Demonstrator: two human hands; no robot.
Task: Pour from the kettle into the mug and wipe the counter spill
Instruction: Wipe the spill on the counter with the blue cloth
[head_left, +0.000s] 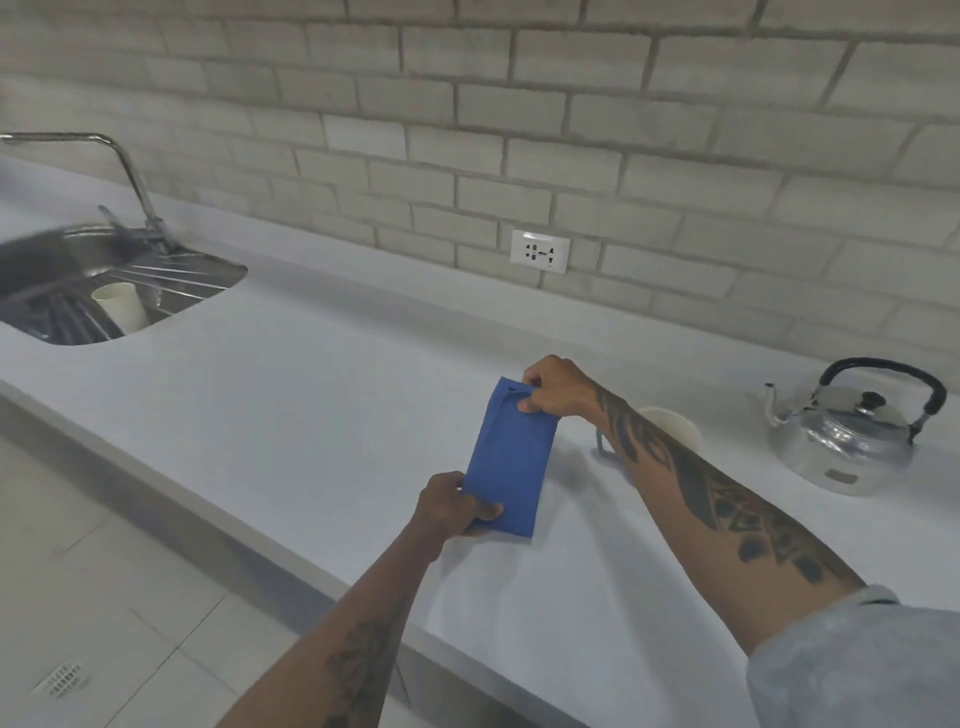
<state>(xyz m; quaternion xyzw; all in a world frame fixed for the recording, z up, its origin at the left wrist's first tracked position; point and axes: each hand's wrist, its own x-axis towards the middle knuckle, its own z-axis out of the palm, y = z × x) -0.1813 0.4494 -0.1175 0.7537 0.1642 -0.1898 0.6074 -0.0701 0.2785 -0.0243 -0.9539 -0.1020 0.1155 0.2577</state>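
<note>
White surface takes up most of the view, brick wall behind it, steel sink far left with a pale cup lying in it. Shiny metal kettle sits far right. Blue cloth is folded and stretched between both hands: left hand pinches the near end, right hand pinches the far corner. White mug is just behind the right forearm, mostly hidden. Can't make out any spill.
</note>
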